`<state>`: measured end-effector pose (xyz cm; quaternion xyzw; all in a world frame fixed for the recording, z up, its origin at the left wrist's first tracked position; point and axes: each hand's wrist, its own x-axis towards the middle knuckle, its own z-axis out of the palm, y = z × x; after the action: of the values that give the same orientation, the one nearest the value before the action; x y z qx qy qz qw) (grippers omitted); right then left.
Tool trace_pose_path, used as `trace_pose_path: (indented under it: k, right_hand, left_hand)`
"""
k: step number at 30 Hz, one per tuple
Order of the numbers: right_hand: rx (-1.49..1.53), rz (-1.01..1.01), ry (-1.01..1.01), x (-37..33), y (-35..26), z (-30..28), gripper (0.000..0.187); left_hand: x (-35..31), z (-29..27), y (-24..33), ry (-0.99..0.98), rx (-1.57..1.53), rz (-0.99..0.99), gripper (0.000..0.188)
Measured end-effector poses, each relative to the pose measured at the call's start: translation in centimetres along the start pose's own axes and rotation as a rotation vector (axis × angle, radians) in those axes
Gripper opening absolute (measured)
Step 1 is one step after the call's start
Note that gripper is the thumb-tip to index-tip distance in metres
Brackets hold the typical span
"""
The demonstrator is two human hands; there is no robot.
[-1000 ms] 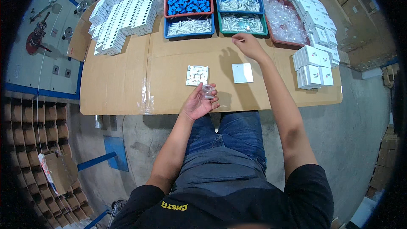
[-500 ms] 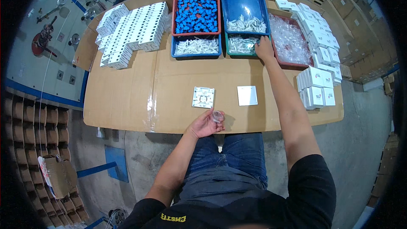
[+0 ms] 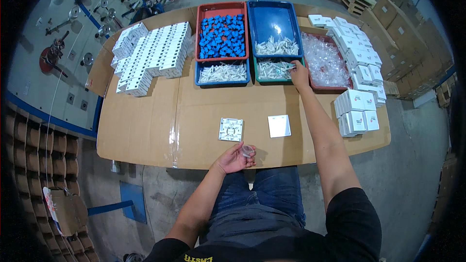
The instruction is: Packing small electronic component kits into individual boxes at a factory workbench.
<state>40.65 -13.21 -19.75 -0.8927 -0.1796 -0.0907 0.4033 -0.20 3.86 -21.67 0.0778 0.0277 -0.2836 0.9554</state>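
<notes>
My left hand [image 3: 235, 158] is palm up near the table's front edge, its fingers curled around a small clear plastic bag [image 3: 247, 151]. What is inside the bag is too small to make out. Just beyond that hand lies a square white switch or socket body [image 3: 230, 129] with its inner frame showing. A plain white square plate [image 3: 279, 126] lies to its right. My right hand [image 3: 300, 73] reaches to the right end of a green tray [image 3: 276, 82] of small pale, screw-like pieces [image 3: 272, 70]. Its fingers are drawn together, and what they grip is hidden.
A red tray [image 3: 198, 31] holds blue parts; two blue trays [image 3: 272, 17] [image 3: 223, 84] hold white plugs. Clear bags [image 3: 325, 60] fill another red tray. White boxed units stack at left [image 3: 155, 53] and right [image 3: 357, 111] on the cardboard-covered table [image 3: 141, 131].
The whole view has shifted, so the table sits lower in the picture. My right hand stays at the green tray, drawn slightly back over its pieces. My left hand keeps the bag.
</notes>
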Motion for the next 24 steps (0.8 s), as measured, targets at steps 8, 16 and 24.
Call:
trace_pose_path:
  k: [8,16,24]
  right_hand:
    - [0.051,-0.120,0.069,3.2,0.1,-1.2,0.018]
    - [-0.004,-0.062,0.020,4.0,-2.5,-1.9,0.024]
    - [0.676,0.244,-0.081,-0.2,-6.2,-5.2,0.018]
  left_hand:
    - [0.5,-0.6,-0.2,0.003,-0.041,0.014,0.050]
    - [0.2,-0.7,-0.1,0.038,-0.009,0.102,0.047]
    - [-0.7,0.3,-0.7,0.082,-0.055,0.263,0.049]
